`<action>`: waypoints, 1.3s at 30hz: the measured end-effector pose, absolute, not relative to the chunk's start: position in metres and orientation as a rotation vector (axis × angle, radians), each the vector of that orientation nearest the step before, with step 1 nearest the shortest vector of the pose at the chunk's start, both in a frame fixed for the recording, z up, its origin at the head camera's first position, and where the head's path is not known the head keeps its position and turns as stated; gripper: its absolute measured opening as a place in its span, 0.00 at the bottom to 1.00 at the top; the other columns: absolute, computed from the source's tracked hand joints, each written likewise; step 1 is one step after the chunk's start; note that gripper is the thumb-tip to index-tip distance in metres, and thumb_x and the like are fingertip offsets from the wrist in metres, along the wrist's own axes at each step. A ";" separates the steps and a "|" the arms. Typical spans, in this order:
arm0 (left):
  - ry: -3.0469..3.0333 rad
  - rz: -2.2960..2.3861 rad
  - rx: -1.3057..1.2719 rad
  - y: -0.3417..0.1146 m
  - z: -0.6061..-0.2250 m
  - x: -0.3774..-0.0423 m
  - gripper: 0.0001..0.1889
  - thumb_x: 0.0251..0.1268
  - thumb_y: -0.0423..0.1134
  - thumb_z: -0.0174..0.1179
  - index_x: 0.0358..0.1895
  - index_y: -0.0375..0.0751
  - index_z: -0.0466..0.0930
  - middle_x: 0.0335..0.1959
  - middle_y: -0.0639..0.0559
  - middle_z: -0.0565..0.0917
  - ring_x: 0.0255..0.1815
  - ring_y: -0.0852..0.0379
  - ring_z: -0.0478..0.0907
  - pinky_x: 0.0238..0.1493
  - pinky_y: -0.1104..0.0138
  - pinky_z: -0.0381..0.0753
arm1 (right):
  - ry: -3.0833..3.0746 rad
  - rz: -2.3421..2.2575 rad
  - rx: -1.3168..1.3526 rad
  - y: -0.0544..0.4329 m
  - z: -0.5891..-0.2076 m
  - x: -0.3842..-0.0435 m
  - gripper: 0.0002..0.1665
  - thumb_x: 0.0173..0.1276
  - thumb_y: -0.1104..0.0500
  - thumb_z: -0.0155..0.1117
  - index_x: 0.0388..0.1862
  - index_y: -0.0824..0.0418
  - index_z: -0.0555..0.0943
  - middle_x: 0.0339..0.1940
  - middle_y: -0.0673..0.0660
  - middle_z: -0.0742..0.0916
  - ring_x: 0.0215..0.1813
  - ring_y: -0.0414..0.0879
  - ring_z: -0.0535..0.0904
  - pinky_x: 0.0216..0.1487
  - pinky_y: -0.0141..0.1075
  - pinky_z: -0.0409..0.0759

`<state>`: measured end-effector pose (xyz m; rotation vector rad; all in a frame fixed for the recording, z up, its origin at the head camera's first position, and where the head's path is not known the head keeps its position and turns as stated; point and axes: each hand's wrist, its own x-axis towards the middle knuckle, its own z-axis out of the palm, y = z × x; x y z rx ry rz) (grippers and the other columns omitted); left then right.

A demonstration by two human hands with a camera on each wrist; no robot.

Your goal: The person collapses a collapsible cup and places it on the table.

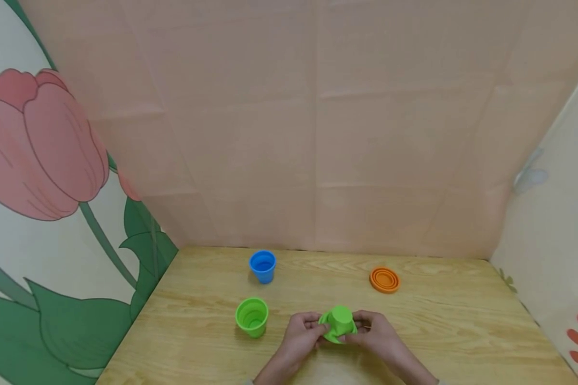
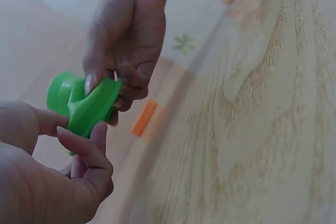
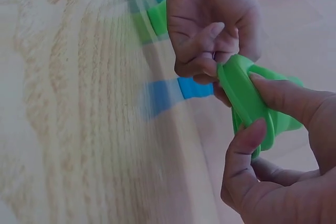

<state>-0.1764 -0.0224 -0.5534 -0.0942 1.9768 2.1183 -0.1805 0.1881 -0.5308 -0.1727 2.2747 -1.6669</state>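
Observation:
Between both hands is a green collapsible cup, its narrow base pointing up and its wide rim partly folded and bent. My left hand pinches the rim on the left side, thumb on top. On the opposite side my right hand grips the rim with thumb and fingers. In the left wrist view the green cup shows a dented wall under the thumb. The right wrist view shows the cup held clear of the wooden table.
Left of the hands a second green cup stands upright and expanded. Behind it stands an expanded blue cup. An orange collapsible cup lies folded flat at the back right. A pink cloth backdrop rises behind the table.

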 end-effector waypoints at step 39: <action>1.716 2.158 0.037 -0.041 -0.546 -0.181 0.16 0.69 0.28 0.59 0.56 0.23 0.82 0.46 0.36 0.91 0.39 0.46 0.92 0.47 0.50 0.94 | 1.887 -1.870 -0.266 0.203 -0.525 -0.186 0.31 0.82 0.56 0.59 0.71 0.78 0.70 0.55 0.61 0.88 0.55 0.51 0.89 0.58 0.44 0.92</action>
